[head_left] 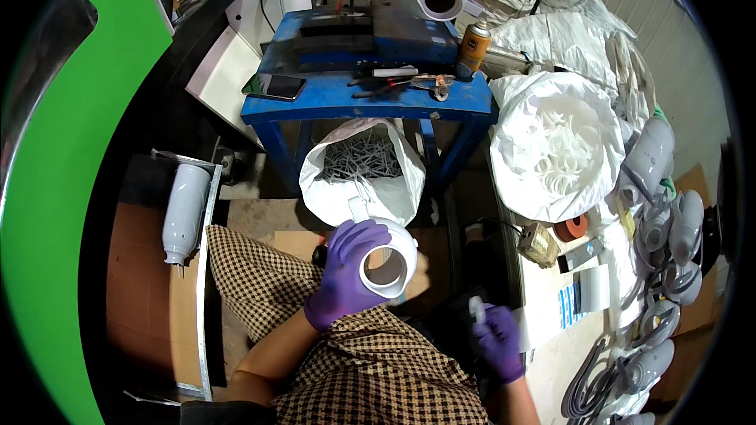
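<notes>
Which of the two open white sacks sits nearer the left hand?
The open white sack of thin grey pieces, directly ahead of the purple-gloved left hand; the other white sack, farther right, holds white rings.

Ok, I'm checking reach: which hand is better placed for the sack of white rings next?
Likely the right hand: it's nearer the sack, though holding a small pale object; the left hand holds the hollow white housing.
</notes>
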Available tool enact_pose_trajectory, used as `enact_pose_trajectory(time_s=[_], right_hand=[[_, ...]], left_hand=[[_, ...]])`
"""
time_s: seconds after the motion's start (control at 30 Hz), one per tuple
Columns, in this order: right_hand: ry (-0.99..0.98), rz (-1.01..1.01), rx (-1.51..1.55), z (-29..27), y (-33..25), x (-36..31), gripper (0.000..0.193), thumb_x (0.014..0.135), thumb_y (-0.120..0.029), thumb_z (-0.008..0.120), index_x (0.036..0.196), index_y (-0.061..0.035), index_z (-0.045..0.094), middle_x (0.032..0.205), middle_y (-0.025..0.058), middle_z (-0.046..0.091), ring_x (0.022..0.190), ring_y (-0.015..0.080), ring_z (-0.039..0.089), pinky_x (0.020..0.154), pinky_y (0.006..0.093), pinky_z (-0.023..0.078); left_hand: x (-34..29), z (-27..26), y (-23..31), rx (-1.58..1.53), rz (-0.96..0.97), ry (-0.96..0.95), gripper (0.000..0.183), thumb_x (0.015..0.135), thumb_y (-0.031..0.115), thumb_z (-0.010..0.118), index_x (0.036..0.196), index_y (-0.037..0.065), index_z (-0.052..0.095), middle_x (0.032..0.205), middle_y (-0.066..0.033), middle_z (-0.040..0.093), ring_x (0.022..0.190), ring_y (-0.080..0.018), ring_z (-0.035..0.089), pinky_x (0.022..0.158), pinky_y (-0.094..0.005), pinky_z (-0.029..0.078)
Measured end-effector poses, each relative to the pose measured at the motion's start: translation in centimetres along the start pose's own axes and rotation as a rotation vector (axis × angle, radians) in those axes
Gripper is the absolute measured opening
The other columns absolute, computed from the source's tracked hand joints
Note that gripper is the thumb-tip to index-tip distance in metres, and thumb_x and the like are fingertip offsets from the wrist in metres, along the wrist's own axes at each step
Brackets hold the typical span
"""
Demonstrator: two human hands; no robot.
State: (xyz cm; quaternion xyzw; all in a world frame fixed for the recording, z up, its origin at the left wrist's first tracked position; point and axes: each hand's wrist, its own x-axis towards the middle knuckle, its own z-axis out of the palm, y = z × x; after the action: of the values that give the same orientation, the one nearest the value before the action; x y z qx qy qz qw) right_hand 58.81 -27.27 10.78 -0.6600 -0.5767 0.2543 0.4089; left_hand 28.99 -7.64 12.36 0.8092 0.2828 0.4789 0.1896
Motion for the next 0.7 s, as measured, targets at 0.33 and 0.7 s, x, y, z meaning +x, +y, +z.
enact_pose_trajectory(time_s=[0.33,0.7], right_hand=[[-0.22,-0.328,0.171,2.5,-10.5,9.5,0.03,0.082,-0.001,0.079,0.112,-0.0006,0.077,0.1,0.0125,0.073,0.083,0.0208,0.068,0.076,0.0304,0.053],[-0.246,-0.307,-0.255,8.6,-10.2,9.2,0.01,0.072,0.0,0.068,0.08,-0.0051,0.067,0.078,0.0132,0.065,0.069,0.0338,0.067,0.062,0.041,0.053]], left_hand=[[0.8,1.6,1.1,-0.05,-0.104,-0.175,0.07,0.064,0.027,0.092,0.124,0.007,0.063,0.129,-0.0144,0.065,0.123,-0.0363,0.061,0.108,-0.0477,0.045],[-1.2,3.1,2.2,0.151,0.049,-0.234,0.055,0.074,0.024,0.078,0.126,0.012,0.063,0.135,-0.0051,0.063,0.131,-0.0295,0.054,0.117,-0.0533,0.034]])
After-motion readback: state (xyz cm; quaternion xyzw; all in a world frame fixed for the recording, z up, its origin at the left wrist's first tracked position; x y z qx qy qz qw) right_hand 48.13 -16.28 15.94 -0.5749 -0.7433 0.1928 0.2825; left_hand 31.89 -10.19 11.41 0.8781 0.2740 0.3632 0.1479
